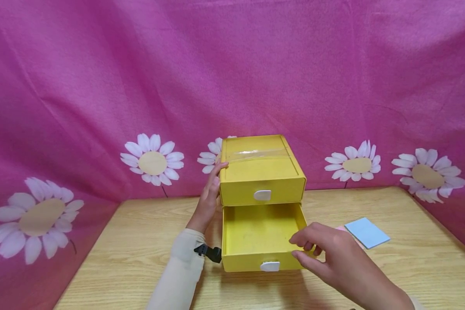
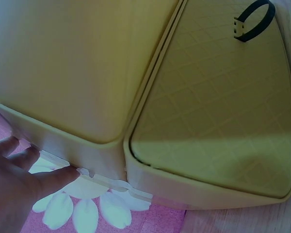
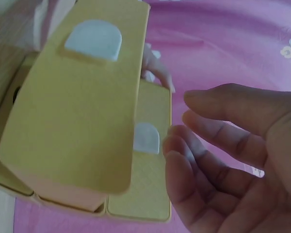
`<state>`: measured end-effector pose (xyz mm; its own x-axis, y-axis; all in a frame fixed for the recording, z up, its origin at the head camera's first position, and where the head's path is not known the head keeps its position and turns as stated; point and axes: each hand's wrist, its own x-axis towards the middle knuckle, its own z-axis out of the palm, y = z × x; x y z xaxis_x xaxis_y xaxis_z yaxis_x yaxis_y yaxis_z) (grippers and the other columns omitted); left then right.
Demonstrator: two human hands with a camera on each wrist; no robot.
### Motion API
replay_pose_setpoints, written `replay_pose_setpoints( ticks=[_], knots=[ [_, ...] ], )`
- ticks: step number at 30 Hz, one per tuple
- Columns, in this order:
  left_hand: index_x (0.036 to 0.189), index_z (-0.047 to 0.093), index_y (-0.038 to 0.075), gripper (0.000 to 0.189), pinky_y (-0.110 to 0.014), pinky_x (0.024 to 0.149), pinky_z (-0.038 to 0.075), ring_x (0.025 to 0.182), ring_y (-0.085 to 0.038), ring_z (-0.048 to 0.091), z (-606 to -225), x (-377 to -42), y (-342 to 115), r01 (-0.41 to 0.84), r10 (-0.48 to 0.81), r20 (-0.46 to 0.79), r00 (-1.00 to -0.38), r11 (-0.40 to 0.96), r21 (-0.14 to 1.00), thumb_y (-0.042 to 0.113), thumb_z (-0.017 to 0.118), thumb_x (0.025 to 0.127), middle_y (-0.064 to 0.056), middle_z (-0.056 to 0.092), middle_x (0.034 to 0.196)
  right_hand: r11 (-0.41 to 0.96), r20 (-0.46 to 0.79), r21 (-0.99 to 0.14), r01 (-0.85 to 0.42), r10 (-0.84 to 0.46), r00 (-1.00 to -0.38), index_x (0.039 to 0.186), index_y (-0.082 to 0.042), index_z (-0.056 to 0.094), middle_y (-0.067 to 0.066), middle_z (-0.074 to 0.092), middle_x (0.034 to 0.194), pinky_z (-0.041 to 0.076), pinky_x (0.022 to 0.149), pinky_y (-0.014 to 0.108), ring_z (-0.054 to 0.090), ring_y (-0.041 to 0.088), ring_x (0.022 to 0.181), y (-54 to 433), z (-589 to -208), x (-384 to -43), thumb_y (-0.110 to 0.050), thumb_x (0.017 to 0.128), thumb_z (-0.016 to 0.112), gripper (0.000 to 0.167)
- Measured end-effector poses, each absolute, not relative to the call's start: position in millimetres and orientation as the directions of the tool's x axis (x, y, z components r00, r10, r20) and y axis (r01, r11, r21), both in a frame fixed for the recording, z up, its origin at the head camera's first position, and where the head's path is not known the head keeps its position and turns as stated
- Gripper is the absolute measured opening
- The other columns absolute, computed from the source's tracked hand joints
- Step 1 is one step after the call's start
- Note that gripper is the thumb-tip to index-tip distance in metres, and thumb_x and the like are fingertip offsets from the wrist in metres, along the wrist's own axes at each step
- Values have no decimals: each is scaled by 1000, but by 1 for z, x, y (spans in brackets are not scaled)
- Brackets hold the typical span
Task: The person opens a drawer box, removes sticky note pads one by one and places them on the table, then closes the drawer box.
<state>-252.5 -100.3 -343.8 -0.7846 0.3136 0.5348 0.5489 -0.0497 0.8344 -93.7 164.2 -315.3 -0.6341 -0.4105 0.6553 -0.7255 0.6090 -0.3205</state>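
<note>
A yellow drawer box (image 1: 261,170) stands on the table, its upper drawer (image 1: 238,194) pushed in. The lower drawer (image 1: 255,230) is pulled out, and its inside shows nothing lying in it. Both fronts carry a white tab (image 1: 270,266). My left hand (image 1: 207,204) rests against the box's left side, its fingertips (image 2: 70,174) along the edge. At the front right corner of the lower drawer hovers my right hand (image 1: 335,252). Its fingers (image 3: 179,174) are loosely bent with nothing between them, seen beside the drawer front (image 3: 72,121) in the right wrist view.
A light blue pad (image 1: 367,232) lies on the wooden table (image 1: 139,249) to the right, partly over a pink one (image 1: 342,228). Clear tape (image 1: 255,153) crosses the box top. A black loop (image 2: 256,22) is on another yellow panel. Pink flowered cloth (image 1: 255,77) hangs behind.
</note>
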Motion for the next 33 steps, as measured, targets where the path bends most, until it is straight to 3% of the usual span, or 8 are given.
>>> replay_pose_setpoints(
  ticks=[3,10,15,19,25,33],
  knots=[
    [148,30,9,49,-53,113,18,146,-22,9,-348,-257,-101,557,311,542,-781,-47,829,25,23,102,-11,2,161,575,628,-344,-743,-448,-637,91,-23,67,-18,62,82,46,61,11,55,-4,69,159,-316,-94,-3,73,79,29],
    [148,28,5,49,-53,112,19,145,-25,9,-339,-248,-101,541,320,523,-790,-38,840,20,22,101,-11,2,161,586,502,-415,-696,-490,-712,88,-20,71,-20,64,79,48,58,14,55,-8,66,150,-316,-90,-7,81,74,14],
    [148,29,5,49,-54,112,20,145,-26,11,-339,-248,-101,541,324,525,-787,-45,840,20,23,101,-10,2,161,602,504,-373,-707,-508,-698,86,-17,73,-18,65,77,47,58,11,54,-10,66,145,-323,-91,-9,82,73,9],
    [148,28,7,49,-53,112,21,144,-26,13,-339,-248,-101,534,330,515,-791,-37,845,22,23,101,-8,2,162,606,528,-333,-722,-515,-676,85,-16,73,-16,66,76,46,58,10,53,-11,65,142,-328,-92,-8,80,75,10],
    [148,28,8,50,-53,112,20,145,-25,12,-339,-248,-101,532,324,511,-796,-27,846,23,23,101,-7,3,162,628,581,-249,-737,-512,-633,77,-22,71,-22,56,69,38,54,6,41,-11,58,138,-334,-95,-3,74,76,20],
    [148,29,6,49,-54,112,20,145,-28,11,-339,-248,-101,535,326,517,-791,-40,844,21,24,101,-10,2,162,663,579,-204,-720,-511,-635,74,-24,69,-24,52,65,34,51,7,38,-9,55,136,-337,-95,-2,72,78,24]
  ],
)
